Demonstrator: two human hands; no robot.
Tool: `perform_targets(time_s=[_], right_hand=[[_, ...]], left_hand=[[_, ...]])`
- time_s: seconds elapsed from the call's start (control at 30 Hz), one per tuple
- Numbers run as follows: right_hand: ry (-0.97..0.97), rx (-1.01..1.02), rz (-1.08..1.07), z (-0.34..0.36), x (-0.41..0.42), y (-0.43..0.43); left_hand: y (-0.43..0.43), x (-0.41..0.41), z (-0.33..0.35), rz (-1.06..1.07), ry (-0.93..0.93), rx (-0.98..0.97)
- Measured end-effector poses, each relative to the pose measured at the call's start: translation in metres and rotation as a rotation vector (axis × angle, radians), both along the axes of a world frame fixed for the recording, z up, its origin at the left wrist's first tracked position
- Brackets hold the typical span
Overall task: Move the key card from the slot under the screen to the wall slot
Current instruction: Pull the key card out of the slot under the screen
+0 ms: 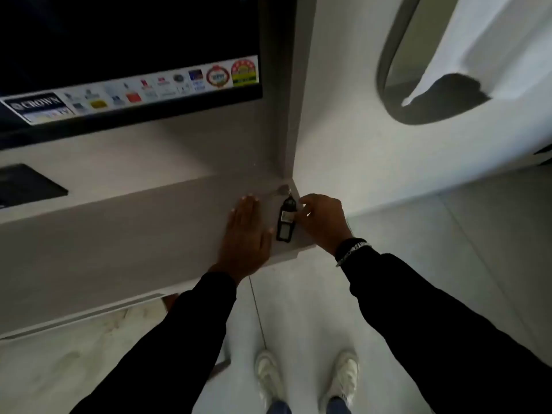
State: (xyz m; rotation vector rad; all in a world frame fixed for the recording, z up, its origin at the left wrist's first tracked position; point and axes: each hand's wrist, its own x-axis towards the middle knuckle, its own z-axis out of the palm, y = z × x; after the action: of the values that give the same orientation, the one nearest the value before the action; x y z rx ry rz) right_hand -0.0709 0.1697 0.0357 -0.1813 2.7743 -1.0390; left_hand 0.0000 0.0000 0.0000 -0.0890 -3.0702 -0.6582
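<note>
The key card [286,219] is a black rectangular tag with a small label, lying on the right end of a pale shelf [125,234] under the dark screen [119,40]. A metal key [280,191] on a ring hangs from its far end. My right hand [324,221] is curled beside the tag, fingertips pinching its upper right edge. My left hand [246,231] rests flat, palm down, on the shelf just left of the tag. No wall slot is in view.
A row of stickers [143,91] runs along the screen's lower edge. A dark flat device [27,185] sits at the shelf's left. A white wall [343,130] meets the shelf's right end, with an oval mirror [448,70] further right. My shoes [307,377] stand on pale floor tiles.
</note>
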Motion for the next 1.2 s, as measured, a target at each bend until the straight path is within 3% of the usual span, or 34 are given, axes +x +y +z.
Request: perform_targets(time_s=[0.13,0.37,0.47,0.67,0.8,1.03,1.2], right_hand=[[-0.011,0.028,-0.072,-0.009,-0.004,-0.011],[-0.121,0.006,-0.176,-0.011,-0.017,-0.022],[-0.260,-0.134,-0.280,-0.006,-0.021,-0.017],[-0.583,-0.644,-0.400,0.016,-0.013,0.010],[-0.614,-0.839,-0.394,0.039,-0.004,0.041],[-0.569,-0.974,-0.316,0.093,0.000,0.121],[-0.514,-1.036,-0.214,0.142,-0.006,0.191]], left_hand=[[-0.003,-0.009,-0.010,0.010,-0.046,-0.168],[-0.002,-0.016,-0.016,0.011,-0.041,-0.188],[-0.001,-0.017,-0.017,0.006,-0.034,-0.198],[-0.001,-0.018,-0.008,-0.009,-0.111,-0.196],[0.013,-0.026,0.007,-0.040,-0.130,-0.084],[0.082,-0.043,0.062,-0.089,0.094,0.099],[0.140,-0.055,0.088,-0.186,0.217,0.091]])
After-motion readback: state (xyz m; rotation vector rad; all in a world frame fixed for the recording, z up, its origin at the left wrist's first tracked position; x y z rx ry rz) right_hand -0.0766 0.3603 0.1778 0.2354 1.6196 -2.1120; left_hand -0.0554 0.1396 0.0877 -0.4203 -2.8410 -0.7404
